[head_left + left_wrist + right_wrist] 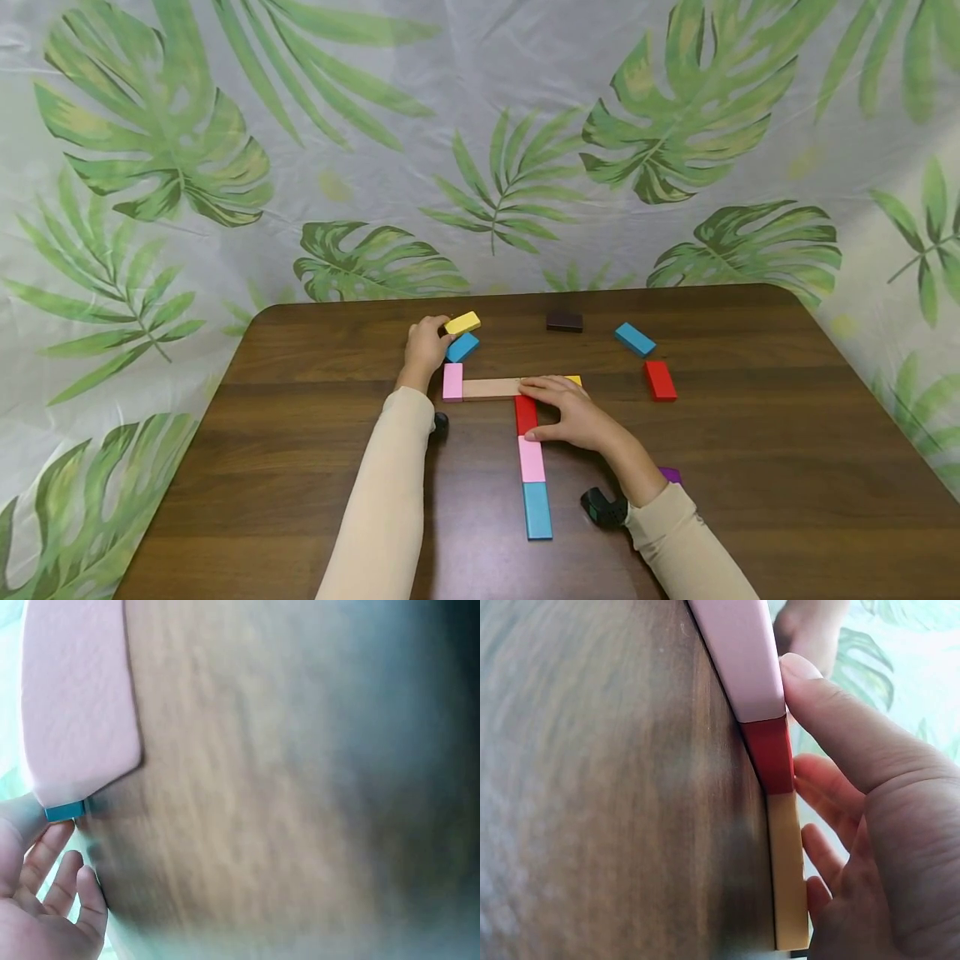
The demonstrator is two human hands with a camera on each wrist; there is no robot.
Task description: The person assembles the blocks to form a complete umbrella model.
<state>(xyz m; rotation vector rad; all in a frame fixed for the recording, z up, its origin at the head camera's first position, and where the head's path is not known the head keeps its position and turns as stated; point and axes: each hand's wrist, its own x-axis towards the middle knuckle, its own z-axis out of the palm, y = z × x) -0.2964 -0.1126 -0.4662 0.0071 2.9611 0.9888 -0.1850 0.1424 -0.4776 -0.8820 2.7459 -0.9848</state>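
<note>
Yellow block [462,322] lies by left hand [425,345], grip unclear; right hand [573,413], fingers extended, touches red block [526,417].

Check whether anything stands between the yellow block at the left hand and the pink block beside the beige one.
Yes: in the head view, a blue block lies between the yellow block and the pink block, beside the left hand.

Across the dark brown wooden worktop [300,467] lie a T-shaped run of pink, tan, red, yellow and blue blocks [532,460] and, apart from it, a blackish block [564,322], a blue block [634,339], a red block [661,381] and a partly hidden purple block [671,475].
</note>
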